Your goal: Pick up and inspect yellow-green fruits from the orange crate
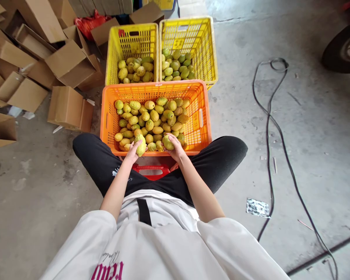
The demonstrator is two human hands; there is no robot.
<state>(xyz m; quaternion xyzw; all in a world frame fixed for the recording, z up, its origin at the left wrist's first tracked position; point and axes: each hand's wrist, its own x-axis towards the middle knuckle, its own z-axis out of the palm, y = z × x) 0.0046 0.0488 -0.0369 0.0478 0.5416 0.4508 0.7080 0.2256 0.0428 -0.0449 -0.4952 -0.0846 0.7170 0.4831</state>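
Note:
My left hand is closed around a pale yellow-green, bumpy lemon at the near edge of the orange crate. A greener, rounder lemon is gripped in my right hand, just over the same rim. Many yellow and greenish lemons lie loose inside the orange crate, which stands in front of me between my knees. Both hands are apart from each other, with the held fruit close above the pile.
Behind the orange crate stand a left yellow crate and a right yellow crate, each partly filled with similar fruit. Open cardboard boxes heap up at left. A black cable loops over the floor at right, near a wheel.

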